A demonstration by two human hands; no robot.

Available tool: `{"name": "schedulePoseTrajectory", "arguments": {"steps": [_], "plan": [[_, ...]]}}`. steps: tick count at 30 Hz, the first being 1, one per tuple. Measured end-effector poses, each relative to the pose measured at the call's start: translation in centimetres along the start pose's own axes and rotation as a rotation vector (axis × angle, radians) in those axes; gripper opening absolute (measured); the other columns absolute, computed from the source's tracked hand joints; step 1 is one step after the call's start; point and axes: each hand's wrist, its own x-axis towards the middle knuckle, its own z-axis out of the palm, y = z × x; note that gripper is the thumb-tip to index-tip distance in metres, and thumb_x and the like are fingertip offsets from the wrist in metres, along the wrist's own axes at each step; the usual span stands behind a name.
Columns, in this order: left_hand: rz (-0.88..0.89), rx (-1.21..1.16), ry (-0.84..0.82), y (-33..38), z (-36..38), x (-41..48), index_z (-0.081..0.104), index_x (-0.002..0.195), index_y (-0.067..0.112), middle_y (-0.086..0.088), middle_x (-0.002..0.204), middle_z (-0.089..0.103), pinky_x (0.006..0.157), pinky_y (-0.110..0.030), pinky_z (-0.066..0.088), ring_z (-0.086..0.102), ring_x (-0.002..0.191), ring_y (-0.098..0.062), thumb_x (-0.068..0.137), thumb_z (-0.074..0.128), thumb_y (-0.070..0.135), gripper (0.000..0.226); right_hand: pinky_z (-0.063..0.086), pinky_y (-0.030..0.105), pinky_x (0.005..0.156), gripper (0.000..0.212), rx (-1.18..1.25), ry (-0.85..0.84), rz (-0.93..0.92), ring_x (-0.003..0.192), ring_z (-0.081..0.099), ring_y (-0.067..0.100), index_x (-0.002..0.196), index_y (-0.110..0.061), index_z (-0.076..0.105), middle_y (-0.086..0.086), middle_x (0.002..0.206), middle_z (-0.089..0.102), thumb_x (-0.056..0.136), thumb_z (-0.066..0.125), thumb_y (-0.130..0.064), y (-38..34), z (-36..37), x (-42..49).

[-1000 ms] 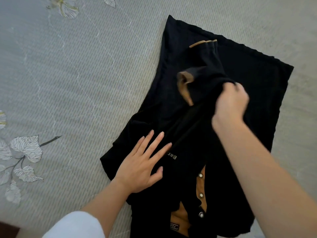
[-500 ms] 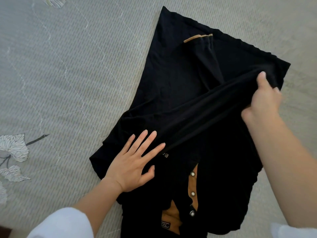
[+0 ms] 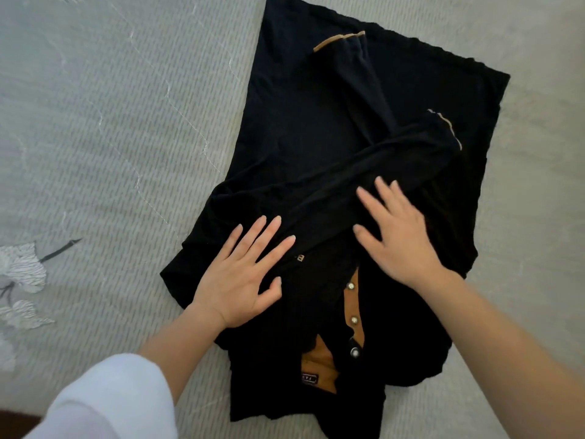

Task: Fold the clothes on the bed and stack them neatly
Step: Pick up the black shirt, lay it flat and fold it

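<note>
Since the right hand point(image 3: 399, 236) let go a moment back, the grey bed point(image 3: 110, 153) bears the black shirt point(image 3: 316, 122) at centre, hem toward twelve o'clock, collar toward six. Its second sleeve point(image 3: 348, 172) now lies across the chest from nine toward two o'clock, no longer lifted, so both sleeves look tucked in and the body fold seems next. The left hand point(image 3: 240, 280) and right hand press flat, fingers straight, gripping nothing. No basket or box shows; the bed alone holds the shirt.
</note>
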Motion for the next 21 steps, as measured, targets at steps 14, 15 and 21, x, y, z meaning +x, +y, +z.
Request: {"name": "schedulePoseTrajectory", "arguments": {"steps": [14, 15, 21], "plan": [[0.341, 0.177, -0.246, -2.5, -2.8, -8.3, 0.016, 0.152, 0.027, -0.013, 0.160, 0.002, 0.114, -0.047, 0.002, -0.002, 0.146, -0.035, 0.060, 0.062, 0.032, 0.103, 0.009, 0.049, 0.115, 0.105, -0.251, -0.177, -0.187, 0.148, 0.004, 0.031, 0.153, -0.025, 0.015, 0.009, 0.161, 0.007, 0.064, 0.070, -0.035, 4.5, 4.4, -20.3], [0.346, 0.219, -0.259, -2.5, -2.8, -8.2, 0.018, 0.152, 0.024, -0.017, 0.159, 0.004, 0.114, -0.048, 0.004, 0.001, 0.146, -0.036, 0.058, 0.065, 0.028, 0.105, 0.011, 0.049, 0.115, 0.102, -0.247, -0.147, -0.191, 0.148, 0.007, 0.031, 0.153, -0.027, 0.015, 0.008, 0.160, 0.009, 0.067, 0.069, -0.038, 4.2, 4.8, -19.8], [0.306, 0.145, -0.160, -0.6, -3.7, -3.7, 0.063, 0.111, 0.018, -0.014, 0.150, 0.034, 0.117, -0.052, 0.018, 0.019, 0.142, -0.040, 0.079, 0.068, 0.029, 0.034, 0.042, 0.035, 0.099, 0.062, 0.061, -0.006, 0.001, 0.117, 0.048, 0.019, 0.146, -0.040, 0.029, -0.001, 0.126, 0.054, 0.093, 0.047, -0.015, 2.2, 3.8, -14.5]]}}
